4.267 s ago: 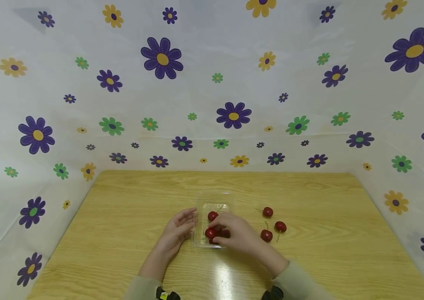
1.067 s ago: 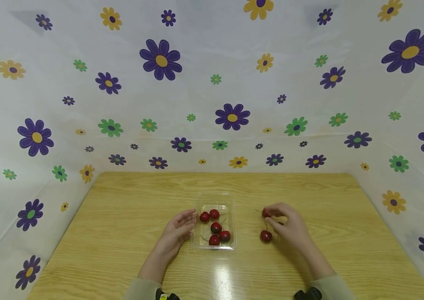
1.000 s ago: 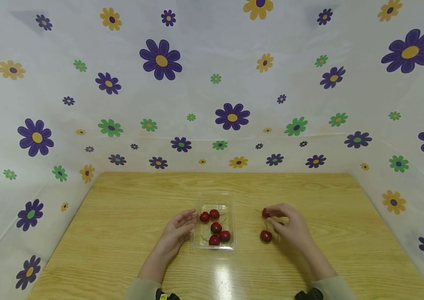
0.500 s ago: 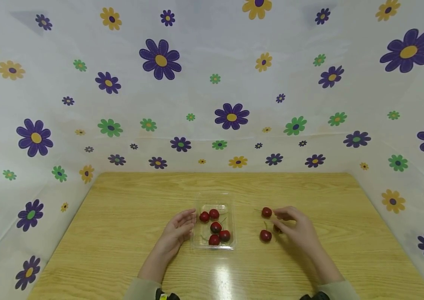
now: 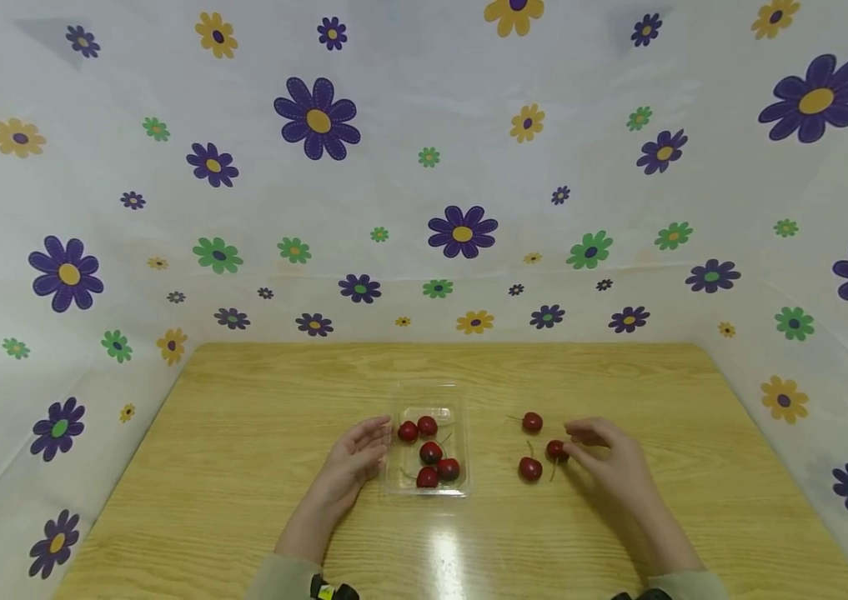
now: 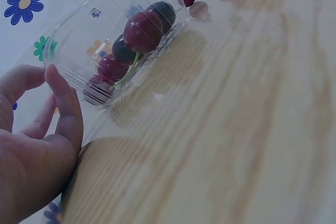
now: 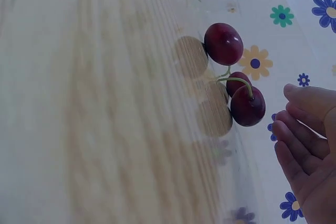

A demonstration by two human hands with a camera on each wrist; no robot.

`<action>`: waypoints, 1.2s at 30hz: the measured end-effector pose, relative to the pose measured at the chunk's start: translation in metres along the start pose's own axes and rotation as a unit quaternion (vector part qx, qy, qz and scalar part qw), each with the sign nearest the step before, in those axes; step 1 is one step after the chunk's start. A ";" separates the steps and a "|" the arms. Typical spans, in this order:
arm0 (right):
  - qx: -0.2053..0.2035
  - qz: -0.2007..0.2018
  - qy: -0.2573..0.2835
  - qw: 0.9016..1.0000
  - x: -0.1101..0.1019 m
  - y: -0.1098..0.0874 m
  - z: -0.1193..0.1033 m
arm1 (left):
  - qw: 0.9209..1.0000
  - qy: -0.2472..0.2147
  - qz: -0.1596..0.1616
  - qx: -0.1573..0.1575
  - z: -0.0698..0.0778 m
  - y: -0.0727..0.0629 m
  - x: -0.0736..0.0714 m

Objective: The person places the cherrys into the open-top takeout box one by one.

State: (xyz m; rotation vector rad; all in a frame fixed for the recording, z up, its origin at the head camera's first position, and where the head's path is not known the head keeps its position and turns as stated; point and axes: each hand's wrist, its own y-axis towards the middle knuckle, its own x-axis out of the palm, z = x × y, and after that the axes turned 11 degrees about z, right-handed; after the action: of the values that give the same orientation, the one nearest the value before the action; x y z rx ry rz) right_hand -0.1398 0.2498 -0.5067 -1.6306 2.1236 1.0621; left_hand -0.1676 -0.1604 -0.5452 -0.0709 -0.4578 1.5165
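A clear plastic container (image 5: 466, 442) stands mid-table with several dark red cherries (image 5: 431, 452) inside. My left hand (image 5: 352, 458) is at its left side, fingers loosely bent; in the left wrist view the fingertips (image 6: 52, 73) touch or nearly touch the container wall (image 6: 79, 35). To the container's right lie three loose cherries with stems: a far one (image 5: 532, 422), a near one (image 5: 530, 469) and a right one (image 5: 557, 451). My right hand (image 5: 614, 462) is just right of these, thumb and fingers apart. The right wrist view shows a gap between that hand (image 7: 310, 145) and the nearest cherry (image 7: 248, 106).
The wooden table (image 5: 281, 392) has a pale grain and a bright reflection near its front. A white sheet (image 5: 393, 183) printed with purple, yellow and green flowers rises at the back and both sides.
Over four seconds ago my right hand was in the container with a cherry. It then went to the far loose cherry, and has since drawn away rightward. My left hand stays put.
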 end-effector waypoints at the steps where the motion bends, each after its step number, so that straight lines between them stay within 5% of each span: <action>1: 0.001 -0.002 0.000 1.000 -0.001 0.000 0.001 | 1.000 0.000 0.001 -0.001 0.000 0.000 0.000; 14: 0.036 -0.058 0.002 0.998 -0.001 -0.001 0.006 | 1.000 0.005 0.003 0.004 0.001 0.001 0.000; 36: 0.053 -0.085 -0.012 0.995 0.003 -0.004 0.006 | 1.000 -0.003 0.001 0.006 0.000 -0.001 0.000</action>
State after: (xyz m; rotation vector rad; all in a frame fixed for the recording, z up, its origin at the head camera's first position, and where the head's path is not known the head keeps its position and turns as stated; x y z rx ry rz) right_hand -0.1387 0.2508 -0.5142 -1.7037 1.9505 0.8955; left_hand -0.1670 -0.1606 -0.5453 -0.0574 -0.4543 1.5215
